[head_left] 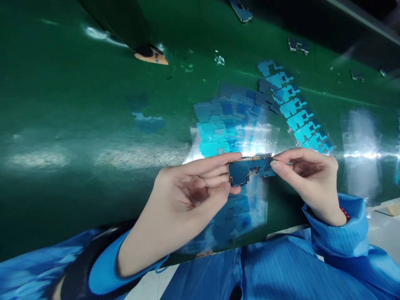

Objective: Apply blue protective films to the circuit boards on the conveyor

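Head view: left hand (184, 196) pinching the left end of a small blue circuit board (246, 171), thumb beneath, index finger laid along the top edge. Right hand (309, 183) closed on the right end, fingertips (276, 166) pressed onto the blue face, thumb hidden behind. Board held level, clear of the green bench (78, 125), both sets of fingers nearly shut with only the board's thickness between them.

Just beyond the board, a fanned stack of clear sheets carrying blue film pieces (225, 125), glare running across it. Farther right, a slanting row of cyan stickers (296, 110) on its own liner. Far right, a bare clear sheet (359, 146) catching light. Small loose parts (298, 45) up by the far edge, another (242, 10) at the top. A tan wedge-shaped object (151, 56) at far left of centre.

Seems best here: gripping by the edges only, keeping fingertips off the exposed parts along the top rim. Worth steadying both wrists low by the bench edge, and tilting the board away from the glare so the film's outline reads clearly against the cut-outs. Pressing gently from one end across, never flexing the board.
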Available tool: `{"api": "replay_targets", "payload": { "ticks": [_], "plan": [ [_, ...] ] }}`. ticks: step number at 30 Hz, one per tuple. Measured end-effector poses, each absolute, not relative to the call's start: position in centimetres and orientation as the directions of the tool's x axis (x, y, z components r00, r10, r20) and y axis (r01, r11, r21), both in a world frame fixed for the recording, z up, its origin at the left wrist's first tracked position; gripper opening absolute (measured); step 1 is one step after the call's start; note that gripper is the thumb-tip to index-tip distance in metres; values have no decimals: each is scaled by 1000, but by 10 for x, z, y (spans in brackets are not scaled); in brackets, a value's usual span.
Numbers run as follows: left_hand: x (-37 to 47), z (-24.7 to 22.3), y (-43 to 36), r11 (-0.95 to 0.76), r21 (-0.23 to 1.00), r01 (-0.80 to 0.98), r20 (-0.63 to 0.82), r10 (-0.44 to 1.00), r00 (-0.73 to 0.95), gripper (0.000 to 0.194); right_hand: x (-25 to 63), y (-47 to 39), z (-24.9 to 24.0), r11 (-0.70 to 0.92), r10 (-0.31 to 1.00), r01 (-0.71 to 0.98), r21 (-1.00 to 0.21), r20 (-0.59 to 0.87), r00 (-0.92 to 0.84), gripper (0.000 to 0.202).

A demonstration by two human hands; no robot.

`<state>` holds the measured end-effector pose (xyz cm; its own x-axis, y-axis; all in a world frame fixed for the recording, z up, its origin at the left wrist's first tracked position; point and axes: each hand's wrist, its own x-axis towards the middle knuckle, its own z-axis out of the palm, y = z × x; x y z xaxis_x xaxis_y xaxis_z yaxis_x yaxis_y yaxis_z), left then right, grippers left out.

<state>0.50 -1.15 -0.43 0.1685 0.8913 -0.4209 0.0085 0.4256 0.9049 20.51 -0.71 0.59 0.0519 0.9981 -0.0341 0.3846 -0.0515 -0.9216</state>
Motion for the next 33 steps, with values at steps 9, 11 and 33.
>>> {"api": "replay_targets", "payload": {
  "ticks": [9,11,33],
  "plan": [
    [5,-7,-11,386,923,-6,-378,907,188,38,205,-7,5,-32,999,384,-923,-15,47,13],
    [6,-3,-11,415,910,-3,-409,897,166,36,205,-7,5,-24,999,389,-921,-6,48,15],
    [11,4,-12,464,884,-55,-457,883,105,36,204,-8,5,-41,998,346,-937,-21,61,18]
  ]
}}
